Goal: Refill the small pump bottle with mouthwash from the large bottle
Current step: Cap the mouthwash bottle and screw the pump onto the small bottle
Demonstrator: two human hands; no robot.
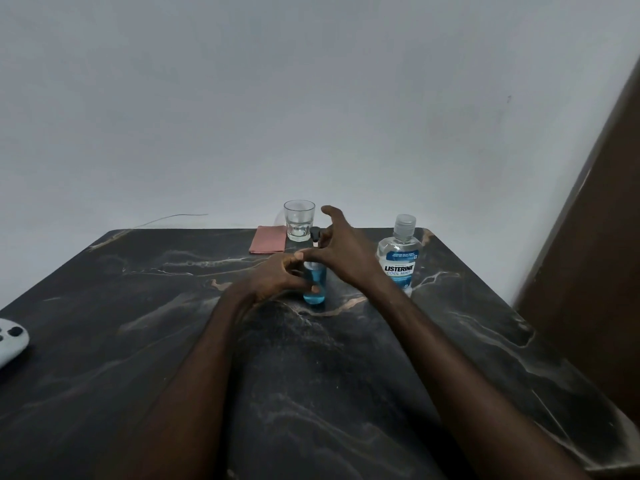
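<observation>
The small pump bottle [314, 289], clear with blue liquid in it, stands upright in the middle of the dark marble table [138, 341]. My left hand [277, 280] grips its body from the left. My right hand [337, 249] is at the bottle's top, thumb and fingertips pinched around the neck by the dark pump head [315, 233], the other fingers spread. The large Listerine bottle [399, 258], with its clear cap on, stands upright to the right of my right wrist and looks nearly drained.
A clear drinking glass [299, 220] stands at the table's far edge, with a folded pink cloth [267, 240] to its left. A pale controller-like object [10, 341] lies at the left edge. A brown panel [588, 254] rises on the right.
</observation>
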